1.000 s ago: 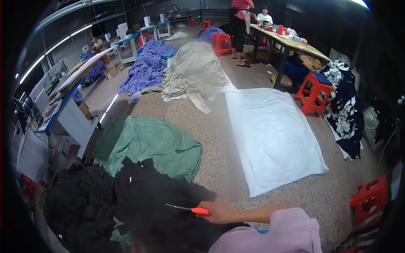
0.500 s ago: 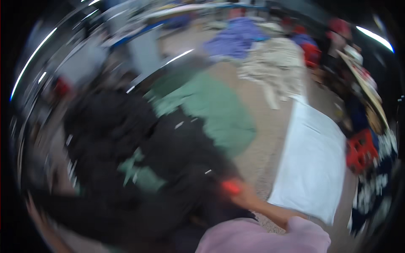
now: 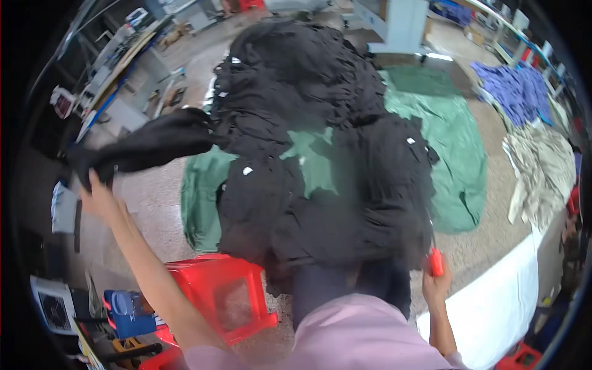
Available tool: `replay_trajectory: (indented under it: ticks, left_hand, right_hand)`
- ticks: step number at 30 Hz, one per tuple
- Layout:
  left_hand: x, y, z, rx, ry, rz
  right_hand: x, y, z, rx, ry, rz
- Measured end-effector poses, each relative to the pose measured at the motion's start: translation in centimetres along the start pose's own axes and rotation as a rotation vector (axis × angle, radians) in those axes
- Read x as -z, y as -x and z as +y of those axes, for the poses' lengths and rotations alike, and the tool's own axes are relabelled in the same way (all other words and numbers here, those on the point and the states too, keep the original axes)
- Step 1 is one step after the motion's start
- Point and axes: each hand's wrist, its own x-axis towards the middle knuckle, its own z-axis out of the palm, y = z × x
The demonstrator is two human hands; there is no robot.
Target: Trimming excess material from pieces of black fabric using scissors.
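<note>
left grip (image 3: 98, 196) on black garment (image 3: 145, 145), stretched sideways

A big heap of black cloth (image 3: 308, 154) blocks the middle. A red stool (image 3: 225, 296) stands just below it. Bare floor (image 3: 154, 197) lies open at its left, beneath the left hand (image 3: 102, 197).

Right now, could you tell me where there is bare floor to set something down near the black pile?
Bare floor lies left of the green cloth, between it and the left hand holding a black garment. Another strip runs between the green cloth's right edge and the beige heap, down to the white sheet. It is crowded at the black pile and around the red stool.
</note>
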Motion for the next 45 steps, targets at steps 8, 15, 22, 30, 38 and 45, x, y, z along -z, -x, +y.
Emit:
replay_trajectory:
  ticks: [8, 15, 22, 30, 38, 45]
  left_hand:
    - [11.9, 22.1, -11.9, -0.100, -0.756, -0.366]
    - [-3.2, 39.1, 4.8, -0.171, 0.038, -1.503]
    - [-5.2, 42.5, 5.0, -0.353, 0.092, -1.935]
    - [-3.4, 43.6, 2.8, -0.226, 0.065, -1.762]
    - [-3.1, 43.6, 3.1, -0.276, 0.003, -1.709]
    - [-2.8, 43.8, 2.5, -0.244, 0.022, -1.660]
  right_hand:
    - [-0.6, -1.8, -2.0, -0.034, 0.111, -0.094]
    - [-1.6, -0.3, -2.8, -0.024, 0.061, -0.243]
    - [-0.9, 3.9, -3.0, -0.009, 0.201, -0.391]
    - [-1.8, 3.6, -3.6, 0.118, 0.164, -0.362]
    - [-3.0, 3.2, -5.1, 0.144, 0.267, -0.426]
    - [-3.3, 2.7, -6.0, 0.059, 0.374, -0.485]
